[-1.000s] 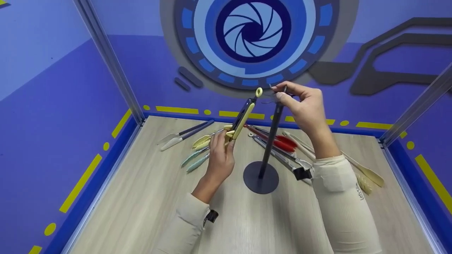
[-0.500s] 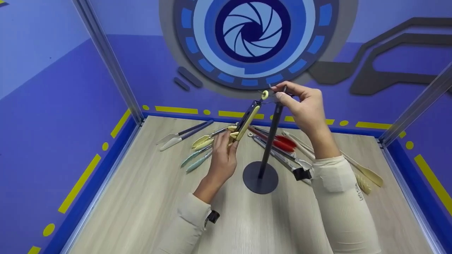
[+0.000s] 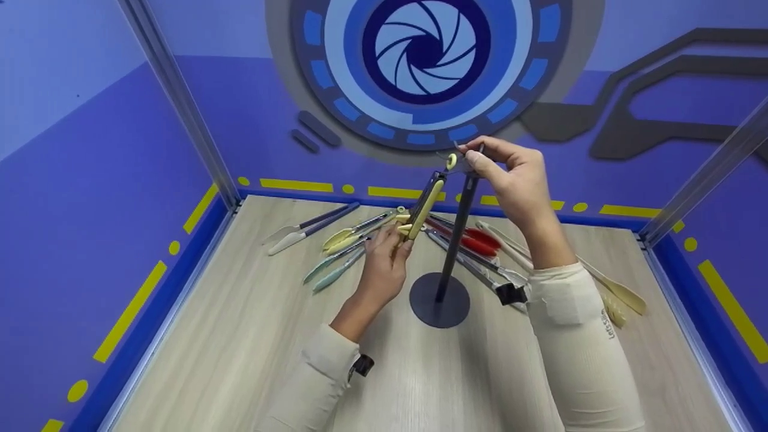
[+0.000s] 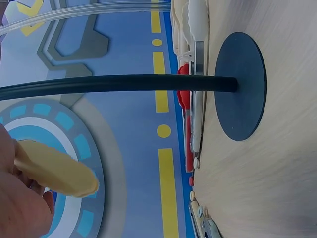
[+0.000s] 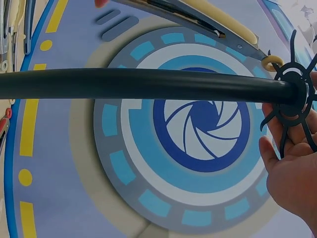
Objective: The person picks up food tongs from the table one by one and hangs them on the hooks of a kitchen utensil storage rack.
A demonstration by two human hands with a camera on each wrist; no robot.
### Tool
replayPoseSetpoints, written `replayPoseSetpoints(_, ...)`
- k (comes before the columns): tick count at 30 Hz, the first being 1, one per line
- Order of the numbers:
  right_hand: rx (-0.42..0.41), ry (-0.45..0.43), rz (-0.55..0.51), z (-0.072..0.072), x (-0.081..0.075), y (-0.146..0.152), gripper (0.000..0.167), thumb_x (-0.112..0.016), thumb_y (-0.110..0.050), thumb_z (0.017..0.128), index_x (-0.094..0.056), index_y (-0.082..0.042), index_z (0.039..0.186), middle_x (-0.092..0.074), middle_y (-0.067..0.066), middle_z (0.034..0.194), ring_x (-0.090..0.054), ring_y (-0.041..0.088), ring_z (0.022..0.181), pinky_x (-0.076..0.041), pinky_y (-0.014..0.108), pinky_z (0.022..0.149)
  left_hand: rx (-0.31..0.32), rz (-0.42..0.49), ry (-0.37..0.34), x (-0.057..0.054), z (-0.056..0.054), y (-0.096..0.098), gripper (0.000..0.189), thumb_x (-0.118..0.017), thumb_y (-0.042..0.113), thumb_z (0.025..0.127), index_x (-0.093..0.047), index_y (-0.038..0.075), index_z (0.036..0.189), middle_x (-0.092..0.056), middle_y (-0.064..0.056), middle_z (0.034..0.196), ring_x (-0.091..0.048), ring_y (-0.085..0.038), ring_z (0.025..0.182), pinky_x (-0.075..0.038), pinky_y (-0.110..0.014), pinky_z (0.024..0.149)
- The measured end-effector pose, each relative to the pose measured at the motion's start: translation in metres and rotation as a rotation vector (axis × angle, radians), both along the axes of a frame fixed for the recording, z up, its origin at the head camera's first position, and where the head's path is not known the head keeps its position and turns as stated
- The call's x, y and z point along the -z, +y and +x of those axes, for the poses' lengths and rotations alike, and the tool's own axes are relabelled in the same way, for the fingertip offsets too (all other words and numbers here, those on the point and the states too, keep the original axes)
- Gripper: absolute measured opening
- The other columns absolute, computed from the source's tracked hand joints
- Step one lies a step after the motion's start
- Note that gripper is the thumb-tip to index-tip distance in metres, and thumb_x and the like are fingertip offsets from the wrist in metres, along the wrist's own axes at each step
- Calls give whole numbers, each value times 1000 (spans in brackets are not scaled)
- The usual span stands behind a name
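Note:
My left hand (image 3: 384,273) grips a pair of yellow-handled kitchen tongs (image 3: 427,207) by the lower end, tilted with the ring end up. The tongs' yellow pull ring (image 5: 272,63) is at one of the curved hooks of a dark hook wheel (image 5: 295,91) in the right wrist view; whether the hook passes through it I cannot tell. My right hand (image 3: 519,180) pinches this wheel at the top of a dark pole (image 3: 457,234). Upright on the table, the pole rises from a round base (image 3: 440,306). In the left wrist view, a yellow tong tip (image 4: 59,171) shows between the fingers.
Behind my left hand lie grey tongs (image 3: 312,228), yellow tongs (image 3: 354,234) and mint tongs (image 3: 336,267). Right of the pole are red tongs (image 3: 480,242), silver tongs (image 3: 474,264) and a beige spoon (image 3: 627,297). Blue walls (image 3: 240,120) enclose the wooden table (image 3: 240,336).
My left hand has moved the tongs right, bringing their ring from beside the hook wheel to one of its hooks. My right hand keeps its hold on the wheel.

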State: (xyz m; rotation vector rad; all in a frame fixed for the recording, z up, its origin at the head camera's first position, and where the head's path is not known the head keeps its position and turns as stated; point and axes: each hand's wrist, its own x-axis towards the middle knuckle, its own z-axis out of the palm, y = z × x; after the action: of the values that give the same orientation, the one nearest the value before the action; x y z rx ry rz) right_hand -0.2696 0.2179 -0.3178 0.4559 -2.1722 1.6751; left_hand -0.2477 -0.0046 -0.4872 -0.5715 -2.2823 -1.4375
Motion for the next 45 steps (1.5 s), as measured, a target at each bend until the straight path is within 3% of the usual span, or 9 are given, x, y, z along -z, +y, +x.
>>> replayPoseSetpoints(3,-3,8,12,0,0,0,24,-72,-27,104,-80,-8,116,-81,11,118,-75,17,104,-62,23,89,1,-9,3,0,-2,2,21,-60,22,109,-72,5,102,-71,-15,133,-63,-35,128,-37,-60,106)
replayPoseSetpoints(7,-3,16,31,-1,0,0,24,-72,-27,104,-80,-8,116,-81,8,116,-75,18,106,-62,23,89,19,-24,-20,-1,-2,3,21,-62,21,108,-74,5,104,-73,-15,128,-67,-34,125,-36,-63,107)
replayPoseSetpoints(12,2,14,41,1,-1,0,25,-72,-28,104,-80,-8,117,-81,-4,112,-75,18,105,-62,22,89,103,-59,-134,-7,-1,6,25,-61,25,109,-74,7,122,-70,-11,136,-64,-32,133,-33,-66,117)
replayPoseSetpoints(15,6,20,45,2,-2,0,25,-71,-27,104,-80,-8,116,-81,0,114,-75,16,105,-62,22,90,162,-62,-209,-10,-2,8,31,-60,28,110,-70,10,134,-68,-9,140,-62,-28,138,-38,-57,122)
replayPoseSetpoints(19,15,22,50,3,-2,1,24,-71,-28,104,-81,-9,116,-81,6,117,-74,13,107,-60,21,92,211,-35,-265,-9,-6,14,32,-59,27,111,-65,12,138,-67,-7,140,-60,-25,143,-41,-52,125)
replayPoseSetpoints(27,16,15,52,3,-1,0,26,-71,-30,104,-80,-8,116,-81,1,116,-74,13,110,-61,22,92,206,-2,-324,-6,-12,22,36,-60,28,110,-61,16,144,-65,-6,137,-61,-23,135,-47,-53,119)
replayPoseSetpoints(31,12,23,51,2,-1,0,26,-71,-29,104,-80,-8,116,-81,8,118,-74,13,110,-61,22,92,212,-5,-320,-5,-12,24,33,-60,30,111,-61,19,142,-66,-3,133,-62,-22,131,-49,-52,115)
replayPoseSetpoints(39,9,20,58,5,0,2,25,-71,-29,105,-80,-9,117,-81,-6,114,-74,12,111,-60,21,92,230,-31,-313,-1,-12,25,33,-57,34,111,-61,20,141,-66,-3,132,-62,-24,132,-49,-55,112)
replayPoseSetpoints(45,14,9,89,5,-3,2,26,-71,-31,104,-80,-10,118,-81,0,118,-74,11,111,-59,21,95,212,-23,-325,0,-14,24,32,-57,34,112,-61,20,140,-67,-4,133,-62,-24,131,-48,-57,113)
